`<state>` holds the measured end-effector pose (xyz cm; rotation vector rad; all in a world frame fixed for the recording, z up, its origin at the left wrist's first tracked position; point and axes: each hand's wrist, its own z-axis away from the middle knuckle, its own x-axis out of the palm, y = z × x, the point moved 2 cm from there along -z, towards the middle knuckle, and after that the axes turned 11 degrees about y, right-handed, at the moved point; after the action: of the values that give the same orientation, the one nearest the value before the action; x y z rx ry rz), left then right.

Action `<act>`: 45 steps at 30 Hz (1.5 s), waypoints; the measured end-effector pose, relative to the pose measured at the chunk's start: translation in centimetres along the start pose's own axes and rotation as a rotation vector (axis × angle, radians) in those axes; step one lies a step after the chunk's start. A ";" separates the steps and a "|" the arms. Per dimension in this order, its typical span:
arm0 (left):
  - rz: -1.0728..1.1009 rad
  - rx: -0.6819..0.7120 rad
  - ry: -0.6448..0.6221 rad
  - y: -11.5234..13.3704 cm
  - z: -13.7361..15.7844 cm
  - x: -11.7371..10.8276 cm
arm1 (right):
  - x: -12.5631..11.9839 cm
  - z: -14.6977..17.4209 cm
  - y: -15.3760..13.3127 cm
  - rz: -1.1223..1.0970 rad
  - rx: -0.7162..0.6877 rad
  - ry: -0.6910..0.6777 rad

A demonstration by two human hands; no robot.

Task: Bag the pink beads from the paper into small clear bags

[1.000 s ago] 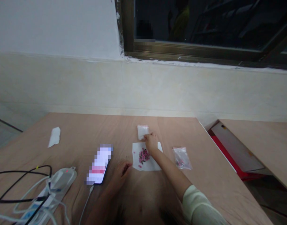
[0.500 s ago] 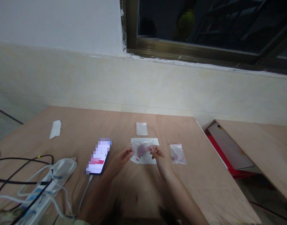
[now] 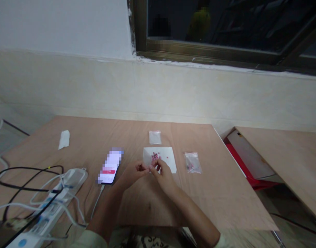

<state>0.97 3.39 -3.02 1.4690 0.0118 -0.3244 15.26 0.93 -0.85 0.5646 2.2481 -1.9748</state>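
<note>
A small heap of pink, red and dark bead-like pieces [image 3: 155, 156] lies on a white sheet [image 3: 171, 165] in the middle of the table, with one piece apart to the right. At the sheet's front left edge, my left hand [image 3: 134, 173] and my right hand [image 3: 163, 177] meet, thumbs and fingers pinched together. Whatever they hold is too small or too hidden to make out. A clear zip bag with some pink pieces [image 3: 192, 163] lies to the right of the sheet. Behind the sheet is another small clear bag [image 3: 155, 137], whitish inside.
A phone [image 3: 111, 167] with a charging cable lies left of my hands. Farther left, a power strip [image 3: 51, 203] sits among tangled cables, with a white paper scrap [image 3: 64, 139] behind it. The wooden table [image 3: 209, 193] ends at a gap on the right.
Half a second ago my hands were apart, with a clear bag of pink pieces between them over the sheet. Now they have come together, and loose pieces show on the sheet.
</note>
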 end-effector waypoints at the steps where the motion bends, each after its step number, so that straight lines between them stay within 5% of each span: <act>1: -0.018 0.011 -0.008 0.0 0.0 0.1 | 0.3 -0.1 -0.1 0.010 -0.001 -0.019; 6: -0.068 0.016 -0.015 0.3 0.4 -0.2 | 0.5 -0.5 0.3 0.100 0.009 -0.046; 11: -0.176 -0.077 0.242 1.0 0.6 -1.2 | 0.2 -0.3 0.8 0.201 0.030 0.027; 14: -0.311 0.011 0.311 1.0 0.2 -1.1 | 0.4 -0.1 0.4 0.220 -0.006 0.031; 20: -0.404 0.406 0.198 1.4 -0.6 -0.9 | 0.8 -0.2 -0.2 0.124 0.006 -0.024; 26: -0.426 0.404 -0.134 2.2 0.7 -1.3 | 0.3 -0.7 0.4 -0.103 0.253 -0.034; 30: -0.467 0.412 -0.043 1.9 0.5 -1.2 | 0.1 -1.2 1.3 -0.224 0.289 -0.135; 32: -0.486 0.399 0.023 1.5 0.0 -1.3 | -0.6 -1.8 2.4 -0.144 0.248 -0.047; 35: -0.529 0.386 0.089 1.0 -0.6 -1.6 | -1.9 -3.0 4.7 0.280 0.152 0.212; 39: -0.573 0.405 0.120 0.5 -0.9 -1.8 | -2.9 -4.2 7.4 0.823 0.050 0.227; 42: -0.614 0.404 0.124 0.3 -1.0 -1.5 | -3.2 -4.5 8.0 0.916 0.001 0.198; 45: -0.656 0.398 0.137 0.4 -1.2 -1.1 | -3.0 -4.3 6.8 0.771 -0.007 0.227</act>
<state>0.25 4.79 -2.56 1.8557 0.5777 -0.7896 21.08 5.11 -5.63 1.4447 1.7180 -1.5465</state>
